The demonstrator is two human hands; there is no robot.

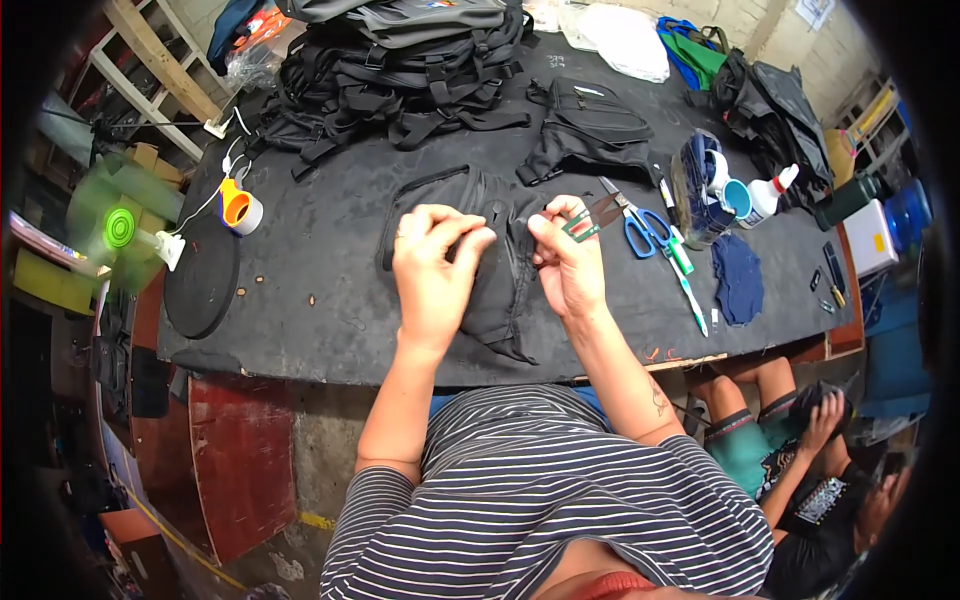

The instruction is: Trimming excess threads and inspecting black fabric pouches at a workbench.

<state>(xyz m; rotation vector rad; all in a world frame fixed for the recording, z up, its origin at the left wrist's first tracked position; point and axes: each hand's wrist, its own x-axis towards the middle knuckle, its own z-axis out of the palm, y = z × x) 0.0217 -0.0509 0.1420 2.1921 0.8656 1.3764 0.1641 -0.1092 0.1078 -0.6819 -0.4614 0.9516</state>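
A black fabric bag point(497, 318) lies on the dark table in front of me, near the front edge, partly behind my hands. Above its left part is my left hand point(435, 265), thumb and fingertips pinched together. Whatever it pinches, if anything, is too small to make out. My right hand point(572, 262), over the bag's right side, is closed around small green thread snips point(582, 222), their blades pointing up and to the right. The two hands are a short gap apart.
Blue-handled scissors point(645, 232) lie right of my right hand, beside a white-and-green brush-like stick point(690, 295). Farther right are a white bottle point(768, 195) and a dark cloth piece point(738, 280). Stacked backpacks point(400, 75) fill the back left. A person point(800, 450) sits lower right.
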